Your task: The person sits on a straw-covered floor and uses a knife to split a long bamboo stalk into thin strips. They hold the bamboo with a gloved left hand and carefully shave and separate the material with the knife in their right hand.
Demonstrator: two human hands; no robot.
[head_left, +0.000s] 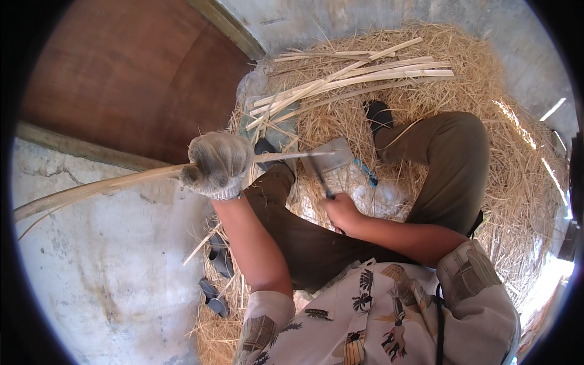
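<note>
My left hand (pixel 219 163), in a soiled whitish knit glove, is closed around a long pale split-bamboo strip (pixel 115 182). One end of the strip runs out to the left past the wall; the other narrows to the right above my lap. My bare right hand (pixel 342 213) grips the handle of a knife (pixel 320 176). Its dark blade, slightly blurred, points up and away and meets the strip near its right end. A grey flat plate-like piece (pixel 334 156) lies beneath the blade and strip. A blue cutter-like tool (pixel 366 172) rests just right of it.
Several split strips (pixel 359 76) lie across straw (pixel 438 55) at the back. A brown wooden panel (pixel 134 73) stands at upper left, above a pale stained wall (pixel 103 255). Dark sandals (pixel 214 297) lie by my left side. My bent legs (pixel 456 152) frame the work spot.
</note>
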